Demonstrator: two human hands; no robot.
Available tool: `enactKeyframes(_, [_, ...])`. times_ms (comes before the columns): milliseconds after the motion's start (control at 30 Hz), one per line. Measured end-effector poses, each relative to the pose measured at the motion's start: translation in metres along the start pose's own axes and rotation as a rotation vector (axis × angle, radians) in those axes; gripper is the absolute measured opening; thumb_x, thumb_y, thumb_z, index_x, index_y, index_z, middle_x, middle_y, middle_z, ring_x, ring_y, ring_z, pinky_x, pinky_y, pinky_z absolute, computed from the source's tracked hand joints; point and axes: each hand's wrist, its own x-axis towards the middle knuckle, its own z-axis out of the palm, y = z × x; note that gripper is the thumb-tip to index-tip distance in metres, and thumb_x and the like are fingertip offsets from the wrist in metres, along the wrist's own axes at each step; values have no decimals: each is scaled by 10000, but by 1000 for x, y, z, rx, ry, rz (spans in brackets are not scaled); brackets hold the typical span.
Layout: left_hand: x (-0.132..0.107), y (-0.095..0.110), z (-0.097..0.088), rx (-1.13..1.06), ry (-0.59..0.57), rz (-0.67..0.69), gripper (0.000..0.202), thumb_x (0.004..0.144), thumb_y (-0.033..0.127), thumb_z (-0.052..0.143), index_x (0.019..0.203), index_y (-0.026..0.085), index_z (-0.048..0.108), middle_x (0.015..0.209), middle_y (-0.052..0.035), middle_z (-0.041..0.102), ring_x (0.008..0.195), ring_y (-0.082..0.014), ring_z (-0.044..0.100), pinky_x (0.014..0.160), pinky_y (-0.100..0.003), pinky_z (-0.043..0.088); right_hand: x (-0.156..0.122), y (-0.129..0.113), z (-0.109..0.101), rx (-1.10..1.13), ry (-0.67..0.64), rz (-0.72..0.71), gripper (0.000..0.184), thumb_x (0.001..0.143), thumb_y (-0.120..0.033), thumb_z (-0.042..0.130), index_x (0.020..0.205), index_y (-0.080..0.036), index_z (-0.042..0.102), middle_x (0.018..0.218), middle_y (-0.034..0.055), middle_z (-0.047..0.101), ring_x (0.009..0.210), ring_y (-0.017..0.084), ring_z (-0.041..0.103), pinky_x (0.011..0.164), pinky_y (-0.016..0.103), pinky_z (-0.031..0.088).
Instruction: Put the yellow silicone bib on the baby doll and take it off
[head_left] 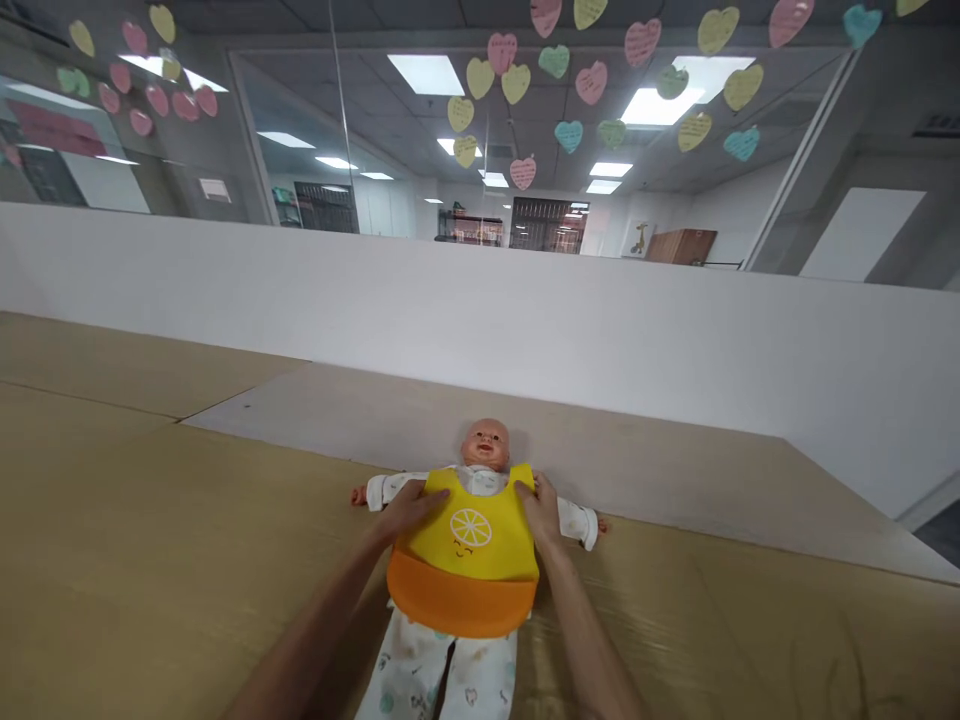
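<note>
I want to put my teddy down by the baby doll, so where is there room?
There's lots of room on the tan surface left of the doll, and more to the right of its legs. The pale panel above its head has room too, below the white wall. It's crowded on the yellow-and-orange bib, where the left hand and right hand are.

Handwriting on the paper hearts point(643, 42) is too small to read; nothing else is legible

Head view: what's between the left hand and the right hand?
Yellow bib on the baby doll, head view; left hand and right hand rest on its edges.
</note>
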Motion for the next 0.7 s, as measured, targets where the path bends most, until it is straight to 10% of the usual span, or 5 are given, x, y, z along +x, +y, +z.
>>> enactKeyframes(433, [-3,34,-7,-256,12,-40,385,633,407,704,914,148,661,852,-48,707,735,-225,641,652,-309,505,-12,-44,8,407,-159,170,461,612,-291,632,1061,-214,558,969,7,653,758,154,607,662,239,489])
enactKeyframes(700, [30,27,-11,-415,-57,122,457,645,350,701,1057,171,618,987,-59,696,826,-237,645,718,-317,507,16,-22,10,397,-105,-47,582,635,-269,665,1197,-252,516,1048,-7,609,781,127,574,677,210,476])
